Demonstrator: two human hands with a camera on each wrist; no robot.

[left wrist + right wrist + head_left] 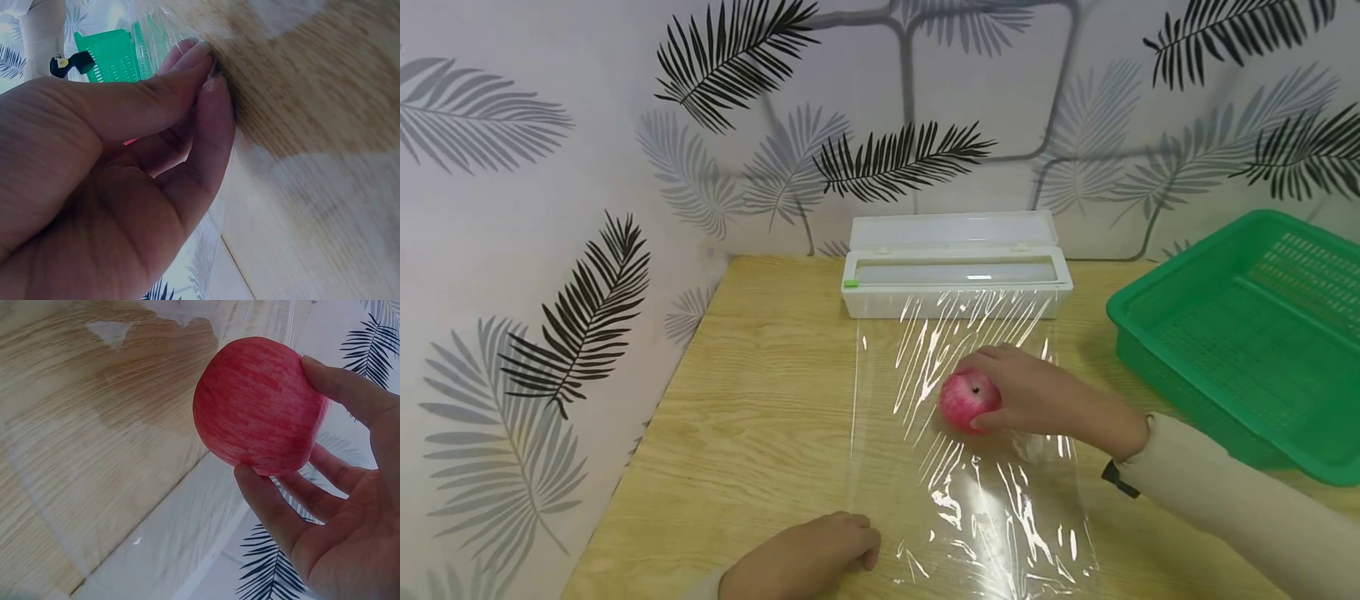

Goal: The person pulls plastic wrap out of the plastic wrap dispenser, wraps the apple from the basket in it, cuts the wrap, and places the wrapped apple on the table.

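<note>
A sheet of clear cling film [917,508] stretches from a white dispenser box [955,302] over the wooden table toward me. My right hand [1037,392] grips a red apple [964,403] above the film; in the right wrist view, thumb and fingers curl round the apple [259,406]. Whether its underside touches the film cannot be told. At the film's near left edge is my left hand [812,554]. Close up in the left wrist view, the thumb and fingertips of this hand [131,144] pinch the film's edge near the tabletop.
A green plastic basket [1187,392] stands at the right of the table. The dispenser's lid [951,230] is raised, close to the leaf-patterned wall [850,83]. Bare wooden tabletop [760,375] lies left of the film.
</note>
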